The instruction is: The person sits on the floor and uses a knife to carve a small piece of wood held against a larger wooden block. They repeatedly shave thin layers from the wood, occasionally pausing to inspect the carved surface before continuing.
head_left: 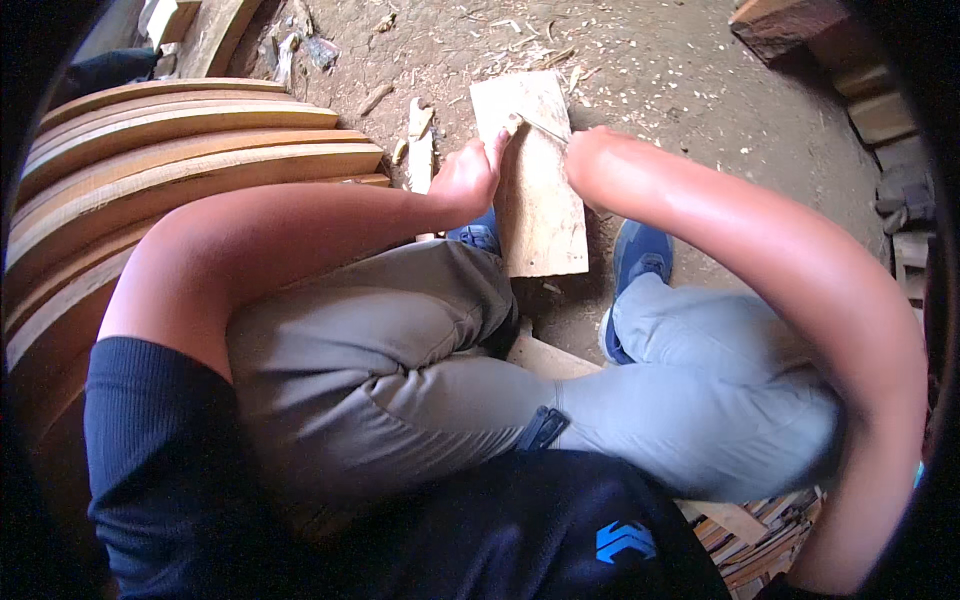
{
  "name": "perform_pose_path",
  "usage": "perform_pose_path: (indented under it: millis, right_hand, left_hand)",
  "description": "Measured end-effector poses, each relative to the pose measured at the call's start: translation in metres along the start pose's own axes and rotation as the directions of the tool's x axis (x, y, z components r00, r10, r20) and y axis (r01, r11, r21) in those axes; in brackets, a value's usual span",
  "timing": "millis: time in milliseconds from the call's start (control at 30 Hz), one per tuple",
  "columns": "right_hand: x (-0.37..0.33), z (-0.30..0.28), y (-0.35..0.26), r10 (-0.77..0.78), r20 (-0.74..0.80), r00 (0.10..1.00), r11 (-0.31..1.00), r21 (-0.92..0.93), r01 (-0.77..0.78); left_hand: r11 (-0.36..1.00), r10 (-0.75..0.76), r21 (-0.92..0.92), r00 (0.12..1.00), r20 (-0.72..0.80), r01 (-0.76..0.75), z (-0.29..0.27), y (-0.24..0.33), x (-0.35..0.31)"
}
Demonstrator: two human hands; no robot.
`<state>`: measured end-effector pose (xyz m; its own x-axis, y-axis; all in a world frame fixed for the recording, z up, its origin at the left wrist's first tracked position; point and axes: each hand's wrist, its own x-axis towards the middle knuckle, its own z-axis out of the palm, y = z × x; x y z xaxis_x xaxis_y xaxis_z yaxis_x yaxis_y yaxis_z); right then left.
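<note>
While a pale wooden board (545, 235) is lying between the person's blue shoes (643, 252), the left hand (470, 178) is pinching a small wooden piece (513, 123) above the board's far half. The right hand (592, 165) is gripping a thin metal tool (544, 127), its shaft pointing toward that piece. Wood shavings (560, 57) are littering the earthen floor (690, 140) beyond.
</note>
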<state>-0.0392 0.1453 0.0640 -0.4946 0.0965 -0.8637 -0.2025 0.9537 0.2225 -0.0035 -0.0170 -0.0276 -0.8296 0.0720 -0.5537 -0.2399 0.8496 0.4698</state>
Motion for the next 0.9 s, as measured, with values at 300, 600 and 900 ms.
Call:
perform_pose_path:
  millis: [300,600,900]
  right_hand:
    - [-0.023,-0.020,0.024,-0.290,-0.100,0.952,0.953,-0.123,0.278]
    - [-0.077,-0.009,0.072,-0.051,-0.430,0.901,0.963,0.217,0.158]
    - [-0.050,0.064,0.045,0.046,-0.420,0.906,0.859,0.480,0.179]
  left_hand:
    - [0.995,-0.094,-0.004,0.953,0.287,0.099,-0.038,0.012,0.001]
    - [0.980,0.196,-0.048,0.957,0.213,-0.191,-0.025,0.017,-0.013]
    - [0.962,0.241,-0.174,0.952,0.187,-0.209,0.005,0.026,-0.033]
